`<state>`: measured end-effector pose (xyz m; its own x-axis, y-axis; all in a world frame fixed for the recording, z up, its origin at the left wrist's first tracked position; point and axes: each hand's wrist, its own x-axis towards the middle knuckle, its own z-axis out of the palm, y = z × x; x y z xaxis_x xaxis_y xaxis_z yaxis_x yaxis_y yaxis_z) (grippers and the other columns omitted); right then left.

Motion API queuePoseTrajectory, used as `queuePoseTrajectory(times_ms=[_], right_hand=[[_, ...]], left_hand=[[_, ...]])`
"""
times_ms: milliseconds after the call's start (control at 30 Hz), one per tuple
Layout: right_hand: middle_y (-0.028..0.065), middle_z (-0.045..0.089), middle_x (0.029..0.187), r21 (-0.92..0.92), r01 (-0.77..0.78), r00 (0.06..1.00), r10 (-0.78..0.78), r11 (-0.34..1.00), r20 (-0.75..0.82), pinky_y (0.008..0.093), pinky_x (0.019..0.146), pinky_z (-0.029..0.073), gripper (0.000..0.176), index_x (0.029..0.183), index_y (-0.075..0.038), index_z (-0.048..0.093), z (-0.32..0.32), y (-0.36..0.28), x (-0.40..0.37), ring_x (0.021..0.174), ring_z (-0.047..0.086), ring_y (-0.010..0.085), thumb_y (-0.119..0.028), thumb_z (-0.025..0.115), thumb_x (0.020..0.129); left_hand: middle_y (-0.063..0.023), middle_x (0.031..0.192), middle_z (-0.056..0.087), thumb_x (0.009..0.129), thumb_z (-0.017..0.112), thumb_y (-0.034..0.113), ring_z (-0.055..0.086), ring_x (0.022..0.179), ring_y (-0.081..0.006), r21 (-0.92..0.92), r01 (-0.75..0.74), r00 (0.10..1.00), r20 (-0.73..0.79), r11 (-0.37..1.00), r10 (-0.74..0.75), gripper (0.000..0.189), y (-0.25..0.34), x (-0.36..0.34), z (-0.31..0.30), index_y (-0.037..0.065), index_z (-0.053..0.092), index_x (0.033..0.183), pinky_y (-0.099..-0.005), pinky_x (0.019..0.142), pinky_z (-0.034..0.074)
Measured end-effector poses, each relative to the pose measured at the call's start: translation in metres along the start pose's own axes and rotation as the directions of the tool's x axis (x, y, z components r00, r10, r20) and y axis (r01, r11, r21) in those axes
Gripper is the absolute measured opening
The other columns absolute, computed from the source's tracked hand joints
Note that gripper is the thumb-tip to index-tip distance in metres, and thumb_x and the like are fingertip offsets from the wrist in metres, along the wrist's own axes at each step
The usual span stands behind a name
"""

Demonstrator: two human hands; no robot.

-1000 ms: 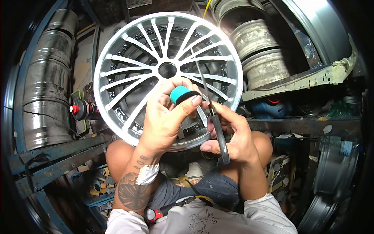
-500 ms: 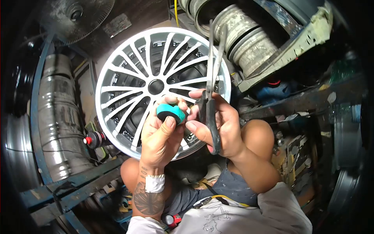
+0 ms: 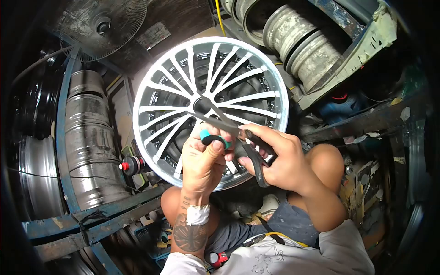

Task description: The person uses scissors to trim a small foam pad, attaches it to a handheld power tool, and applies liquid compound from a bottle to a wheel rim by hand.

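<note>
Foam pad [image 3: 213, 139], a small round disc with a teal layer and a black layer, sits in front of the lower half of the alloy wheel [image 3: 277, 98], pinched between the thumb and fingertips of the left hand [image 3: 201, 162], which is closed around it. The right hand [image 3: 279, 160] grips the dark handles of a pair of scissors [image 3: 229, 127]. Their thin metal blades slant up and to the left just above the pad, and the tips lie over the wheel's hub hole. Whether the blades touch the foam cannot be told. The wheel stands upright facing the camera, silver-white with many slim paired spokes, a ring of small bolts inside its lip and a dark barrel behind. A blue crate [image 3: 151, 236] by the left knee holds small bits, too blurred to name. A blue-painted steel rack [image 3: 68, 137] on the left holds stacked dull-grey wheel barrels [image 3: 89, 137], scuffed and ribbed. More worn barrels [image 3: 293, 36] lie on their sides on a shelf at the upper right. A round wire-caged fan [image 3: 98, 25] hangs at the upper left. A small black tool with a red cap [image 3: 130, 166] lies beside the wheel's lower left edge. The left wrist bears a white bandage [image 3: 198, 214], and a yellow cable [image 3: 275, 236] crosses the lap.
</note>
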<state>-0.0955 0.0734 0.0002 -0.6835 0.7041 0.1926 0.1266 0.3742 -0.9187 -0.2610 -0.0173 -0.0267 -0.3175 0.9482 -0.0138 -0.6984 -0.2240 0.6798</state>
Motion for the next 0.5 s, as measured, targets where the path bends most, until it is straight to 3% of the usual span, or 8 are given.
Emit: queuePoseTrajectory(times_ms=[100, 133, 200, 333, 433, 500], right_hand=[[0.0094, 0.068, 0.088, -0.196, 0.043, 0.999, -0.036, 0.98, 0.039, 0.0318, 0.06, 0.053, 0.055, 0.125, -0.01, 0.064, -0.009, -0.004, -0.001, 0.065, 0.063, 0.0193, -0.015, 0.082, 0.073], [0.0094, 0.067, 0.082, -0.203, 0.025, 1.0, -0.021, 0.979, 0.024, 0.0336, 0.06, 0.052, 0.056, 0.125, -0.012, 0.065, -0.009, -0.007, 0.0, 0.063, 0.061, 0.0219, -0.015, 0.082, 0.072], [0.0061, 0.067, 0.085, -0.234, 0.019, 0.998, -0.004, 0.972, 0.062, 0.0284, 0.059, 0.049, 0.06, 0.126, -0.012, 0.065, -0.012, -0.002, 0.0, 0.063, 0.057, 0.0166, -0.01, 0.083, 0.07], [0.0062, 0.066, 0.084, -0.194, 0.018, 0.993, 0.004, 0.981, 0.114, 0.0267, 0.059, 0.049, 0.061, 0.127, -0.011, 0.064, -0.008, 0.0, 0.001, 0.063, 0.056, 0.0148, -0.007, 0.084, 0.069], [0.0074, 0.065, 0.086, -0.238, 0.02, 0.992, 0.01, 0.971, 0.122, 0.027, 0.059, 0.049, 0.061, 0.127, -0.011, 0.064, -0.005, -0.006, 0.003, 0.064, 0.058, 0.015, -0.008, 0.085, 0.069], [0.0072, 0.065, 0.086, -0.253, 0.011, 0.994, 0.017, 0.967, 0.108, 0.0272, 0.059, 0.049, 0.061, 0.127, -0.01, 0.064, -0.001, -0.007, 0.003, 0.065, 0.059, 0.0152, -0.008, 0.085, 0.069]], left_hand=[[-0.0078, 0.106, 0.061, 0.093, 0.07, 0.011, 0.059, 0.093, -0.0158, 0.022, -0.009, 1.0, -0.006, 1.0, 0.009, 0.029, 0.003, -0.001, -0.005, 0.003, 0.054, 0.116, -0.0282, 0.072, 0.049], [-0.0081, 0.109, 0.061, 0.094, 0.068, 0.012, 0.059, 0.096, -0.0154, 0.005, -0.016, 1.0, 0.0, 1.0, 0.016, 0.03, 0.002, -0.001, -0.006, 0.003, 0.053, 0.119, -0.0289, 0.076, 0.048], [-0.0084, 0.118, 0.06, 0.098, 0.062, 0.012, 0.058, 0.105, -0.0147, -0.036, -0.023, 0.996, 0.09, 0.999, 0.026, 0.032, 0.003, 0.002, -0.01, 0.002, 0.048, 0.125, -0.0312, 0.087, 0.047], [-0.0083, 0.115, 0.06, 0.098, 0.062, 0.011, 0.059, 0.104, -0.0156, 0.023, -0.052, 0.994, -0.097, 0.998, 0.054, 0.033, 0.006, 0.001, 0.006, 0.003, 0.047, 0.126, -0.0318, 0.09, 0.048], [-0.0117, 0.12, 0.057, 0.097, 0.062, 0.008, 0.057, 0.113, -0.0184, 0.111, -0.147, 0.989, -0.016, 0.983, 0.15, 0.033, 0.002, 0.004, -0.012, 0.001, 0.049, 0.126, -0.0356, 0.101, 0.047], [-0.0115, 0.116, 0.059, 0.095, 0.066, 0.008, 0.059, 0.106, -0.0172, 0.14, -0.178, 0.982, -0.038, 0.974, 0.185, 0.036, 0.001, 0.008, -0.014, 0.002, 0.048, 0.125, -0.0325, 0.092, 0.048]])
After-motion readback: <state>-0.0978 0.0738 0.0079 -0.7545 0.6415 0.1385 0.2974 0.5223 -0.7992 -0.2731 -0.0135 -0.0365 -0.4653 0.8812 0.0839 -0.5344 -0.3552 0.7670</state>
